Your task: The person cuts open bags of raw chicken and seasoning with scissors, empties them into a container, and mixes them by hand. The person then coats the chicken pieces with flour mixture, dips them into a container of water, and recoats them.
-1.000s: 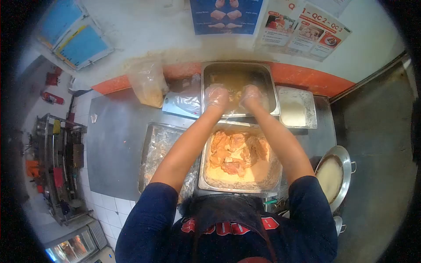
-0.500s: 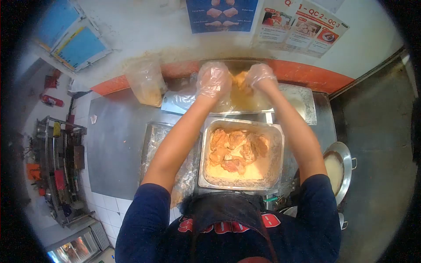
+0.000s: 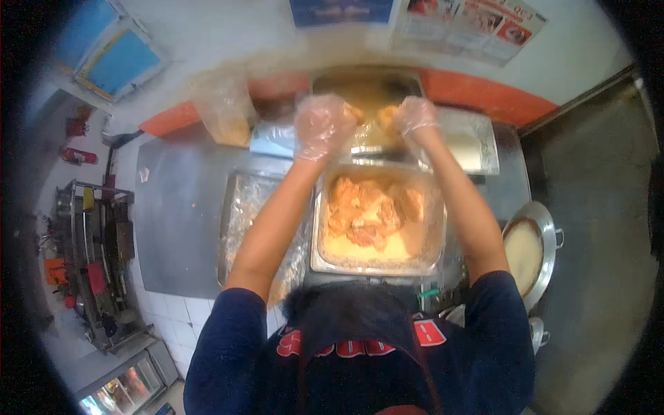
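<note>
My left hand (image 3: 324, 126), in a clear plastic glove, is closed on a piece of chicken (image 3: 353, 113) over the left part of the steel pan of liquid (image 3: 370, 84). Opposite it, my right hand (image 3: 417, 119), gloved too, grips another piece of chicken (image 3: 389, 117) above the pan's right part. Both pieces are raised, and the view is somewhat blurred. Nearer to me stands a second steel pan (image 3: 377, 266) with flour and several coated chicken pieces (image 3: 366, 207) in it.
Left of the flour pan lies a plastic-lined tray (image 3: 252, 207). A plastic bag (image 3: 225, 114) stands near the wall. At the right are a white-filled container (image 3: 470, 142) and a round metal basin (image 3: 546, 252). Posters (image 3: 477, 28) hang on the wall.
Both hands have come up out of the liquid in the back pan, and chicken now shows in each. They have moved slightly apart. The camera view has shifted.
</note>
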A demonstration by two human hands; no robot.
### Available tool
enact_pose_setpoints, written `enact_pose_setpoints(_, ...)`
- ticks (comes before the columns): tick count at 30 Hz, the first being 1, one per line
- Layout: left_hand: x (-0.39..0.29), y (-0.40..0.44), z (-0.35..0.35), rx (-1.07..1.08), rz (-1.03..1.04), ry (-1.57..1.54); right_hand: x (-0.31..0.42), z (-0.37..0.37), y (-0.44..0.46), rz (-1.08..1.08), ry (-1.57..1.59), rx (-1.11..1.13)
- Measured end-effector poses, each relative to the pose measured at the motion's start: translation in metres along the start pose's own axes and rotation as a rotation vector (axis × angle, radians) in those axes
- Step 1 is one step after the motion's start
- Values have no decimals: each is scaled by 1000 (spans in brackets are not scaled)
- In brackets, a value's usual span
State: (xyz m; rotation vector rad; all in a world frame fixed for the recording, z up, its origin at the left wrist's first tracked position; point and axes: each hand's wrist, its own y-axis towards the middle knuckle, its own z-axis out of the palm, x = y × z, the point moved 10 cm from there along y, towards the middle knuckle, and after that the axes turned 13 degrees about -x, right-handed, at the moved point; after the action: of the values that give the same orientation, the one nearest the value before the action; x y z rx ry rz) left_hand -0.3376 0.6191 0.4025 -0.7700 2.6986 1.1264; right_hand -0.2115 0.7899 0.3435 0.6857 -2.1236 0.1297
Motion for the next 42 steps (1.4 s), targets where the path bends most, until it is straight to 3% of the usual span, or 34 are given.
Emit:
enact_pose_setpoints(1,-12,-4,-22,-108,76,-54,-3,-5,-1,-20,-278,13)
enact_pose_setpoints(3,-29,-14,-49,24,16,-92,12,-28,-36,179,-287,137)
enact_pose_setpoints(4,-34,-28,-55,128,-32,-119,-3,-32,-50,190,-292,140)
enact_pose_setpoints(6,-38,-64,-56,233,-143,-249,-13,-18,-83,-71,-245,345)
enact_pose_setpoints(7,-37,-84,-50,325,-254,-373,-12,-22,-104,1,-201,376)
enact_pose_setpoints(9,-47,-121,-43,376,-205,-381,-23,-23,-140,75,-154,405)
enact_pose_setpoints(11,-56,-151,-26,429,-156,-387,-52,2,-173,-249,-495,511)
enact_pose_setpoints(13,-61,-193,8,681,-147,-288,-55,1,-190,-311,-481,506)
enact_pose_setpoints(14,-64,-192,-3,533,-141,-418,-51,-1,-195,-379,-469,502)
enact_pose_setpoints(15,-60,-199,-3,531,-140,-417,-52,-6,-196,-380,-469,501)
enact_pose_setpoints(17,-59,-196,-22,500,-123,-400,-85,-30,-191,191,-87,370)
enact_pose_setpoints(18,-55,-200,-27,503,-131,-393,-83,-31,-198,191,-83,380)
enact_pose_setpoints(20,-39,-189,-68,210,-86,-425,-75,-30,-209,315,159,256)
enact_pose_setpoints(21,-23,-192,-83,210,-116,-379,-59,-16,-220,305,181,306)
enact_pose_setpoints(23,21,-202,-117,168,-407,-504,2,5,-241,249,466,400)
enact_pose_setpoints(24,44,-211,-135,149,-408,-346,21,26,-261,297,292,615)
enact_pose_setpoints(26,95,-241,-164,109,-489,-210,72,53,-283,171,333,677)
enact_pose_setpoints(28,139,-274,-185,71,-560,-97,101,101,-308,-201,191,719)
enact_pose_setpoints(32,210,-353,-186,329,-706,175,96,229,-388,-171,-165,1183)
enact_pose_setpoints(33,221,-372,-175,454,-719,214,91,252,-405,-173,-167,1190)
enact_pose_setpoints(35,236,-388,-156,487,-721,224,117,279,-442,-702,-248,1210)
enact_pose_setpoints(40,241,-382,-131,434,-741,45,142,274,-476,-797,-272,1096)
enact_pose_setpoints(42,230,-362,-140,616,-789,177,140,281,-477,-825,-292,1044)
